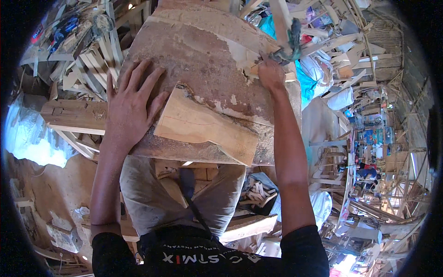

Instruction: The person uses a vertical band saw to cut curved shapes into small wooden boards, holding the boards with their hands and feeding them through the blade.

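Note:
My left hand (134,104) lies flat with its fingers spread on the worn brown work board (198,60), close to the left end of a cut piece of wood. This pale wood piece (203,124) has a rough, bark-like far edge, a curved near edge and faint reddish lines drawn across it. It rests near the front edge of the board, and neither hand grips it. At the board's far right, my right hand (271,75) is closed beside a dark, cloth-like wrapped bundle (290,48) on a wooden upright. What its fingers hold is hidden.
A thick wooden beam (76,114) juts out left of the board. Wood offcuts (94,60) are heaped at the far left, with more scraps around white sacks (319,71) at the right. Below the board, between my legs, lie more wood pieces. Another person (368,173) is far off right.

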Demonstrator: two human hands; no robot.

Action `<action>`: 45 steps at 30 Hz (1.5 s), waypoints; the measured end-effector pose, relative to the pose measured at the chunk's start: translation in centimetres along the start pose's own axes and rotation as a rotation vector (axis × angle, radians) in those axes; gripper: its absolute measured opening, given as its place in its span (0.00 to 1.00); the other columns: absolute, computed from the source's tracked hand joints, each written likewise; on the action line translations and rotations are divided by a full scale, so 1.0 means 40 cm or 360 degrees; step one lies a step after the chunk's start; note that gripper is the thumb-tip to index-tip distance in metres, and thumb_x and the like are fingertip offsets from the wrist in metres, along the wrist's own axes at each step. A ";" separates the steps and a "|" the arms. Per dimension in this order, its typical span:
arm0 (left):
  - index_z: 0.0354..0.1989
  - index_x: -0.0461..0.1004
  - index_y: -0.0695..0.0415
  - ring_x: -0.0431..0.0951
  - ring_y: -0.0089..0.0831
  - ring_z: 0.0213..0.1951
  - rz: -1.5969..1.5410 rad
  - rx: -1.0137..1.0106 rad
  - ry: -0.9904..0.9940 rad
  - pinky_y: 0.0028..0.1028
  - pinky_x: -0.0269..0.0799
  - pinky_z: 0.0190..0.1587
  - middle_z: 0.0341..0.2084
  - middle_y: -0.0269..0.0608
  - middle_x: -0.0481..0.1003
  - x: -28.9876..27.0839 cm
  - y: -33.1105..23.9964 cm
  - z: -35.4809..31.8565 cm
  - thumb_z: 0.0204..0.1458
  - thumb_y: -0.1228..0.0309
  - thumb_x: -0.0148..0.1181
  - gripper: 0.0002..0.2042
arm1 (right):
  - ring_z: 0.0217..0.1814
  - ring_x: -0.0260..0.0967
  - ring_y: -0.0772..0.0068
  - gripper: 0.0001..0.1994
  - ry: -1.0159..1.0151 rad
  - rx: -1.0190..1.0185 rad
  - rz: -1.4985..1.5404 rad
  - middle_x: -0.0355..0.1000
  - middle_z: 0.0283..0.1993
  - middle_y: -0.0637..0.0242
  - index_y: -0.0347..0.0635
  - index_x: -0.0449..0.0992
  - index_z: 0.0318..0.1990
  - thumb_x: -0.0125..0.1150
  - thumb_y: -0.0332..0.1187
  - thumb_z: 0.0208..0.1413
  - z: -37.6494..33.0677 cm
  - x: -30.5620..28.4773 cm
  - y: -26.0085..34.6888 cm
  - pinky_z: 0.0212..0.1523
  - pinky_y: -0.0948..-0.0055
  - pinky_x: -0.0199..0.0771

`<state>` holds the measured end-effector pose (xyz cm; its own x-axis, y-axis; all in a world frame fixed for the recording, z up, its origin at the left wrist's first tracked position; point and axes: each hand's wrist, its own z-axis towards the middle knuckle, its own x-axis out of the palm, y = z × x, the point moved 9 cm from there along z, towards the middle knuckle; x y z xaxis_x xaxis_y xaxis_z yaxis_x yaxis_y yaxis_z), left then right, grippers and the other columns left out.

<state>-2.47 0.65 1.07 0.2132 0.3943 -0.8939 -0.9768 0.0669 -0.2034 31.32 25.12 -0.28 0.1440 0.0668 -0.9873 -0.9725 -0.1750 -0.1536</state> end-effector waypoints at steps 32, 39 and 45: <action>0.71 0.68 0.45 0.56 0.46 0.76 -0.0074 -0.0009 0.0043 0.54 0.51 0.74 0.72 0.43 0.63 0.001 -0.008 0.008 0.67 0.53 0.55 0.26 | 0.67 0.71 0.43 0.27 -0.0164 0.0065 0.0202 0.70 0.69 0.52 0.59 0.69 0.72 0.42 0.42 0.65 -0.018 -0.015 -0.014 0.68 0.47 0.68; 0.71 0.68 0.46 0.56 0.46 0.76 -0.0097 -0.0010 0.0057 0.54 0.50 0.74 0.72 0.43 0.63 0.002 -0.007 0.009 0.67 0.53 0.55 0.26 | 0.64 0.71 0.39 0.29 -0.0042 0.0134 0.0118 0.73 0.65 0.47 0.61 0.68 0.73 0.41 0.42 0.64 -0.009 -0.012 -0.009 0.66 0.45 0.69; 0.70 0.69 0.46 0.57 0.47 0.75 -0.0083 -0.0004 0.0041 0.54 0.50 0.74 0.72 0.42 0.63 0.003 -0.007 0.007 0.66 0.53 0.55 0.26 | 0.60 0.74 0.39 0.23 -0.0395 -0.0030 0.0237 0.77 0.58 0.45 0.40 0.79 0.53 0.43 0.45 0.67 -0.017 -0.026 -0.005 0.62 0.39 0.69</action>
<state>-2.17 0.94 1.16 0.2640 0.3668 -0.8921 -0.9644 0.0846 -0.2506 31.48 24.42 0.74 -0.0519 0.2769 -0.9595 -0.9757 -0.2188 -0.0104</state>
